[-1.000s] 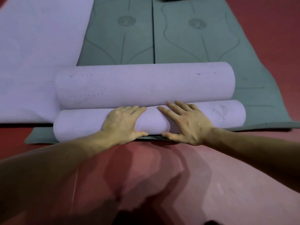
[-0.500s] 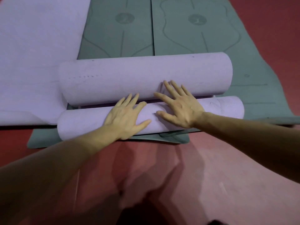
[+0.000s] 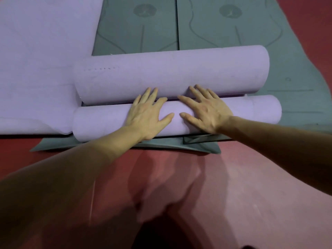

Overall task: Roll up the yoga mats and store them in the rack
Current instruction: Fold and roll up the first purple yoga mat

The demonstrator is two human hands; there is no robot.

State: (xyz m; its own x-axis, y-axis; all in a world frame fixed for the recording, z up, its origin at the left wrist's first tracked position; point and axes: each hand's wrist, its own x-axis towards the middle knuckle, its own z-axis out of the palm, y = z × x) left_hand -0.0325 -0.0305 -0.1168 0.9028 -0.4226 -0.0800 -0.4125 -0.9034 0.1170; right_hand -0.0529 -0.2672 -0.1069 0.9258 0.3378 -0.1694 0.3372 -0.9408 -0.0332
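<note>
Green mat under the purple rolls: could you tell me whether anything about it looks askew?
Yes. The green mat has its near edge doubled over into a flap beneath the near purple roll, just below the right hand, so it does not lie flat there.

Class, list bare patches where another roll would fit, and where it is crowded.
Free: red floor before green mats; green mats beyond far roll. Crowded: left hand and right hand on near roll, close beside far roll.
</note>
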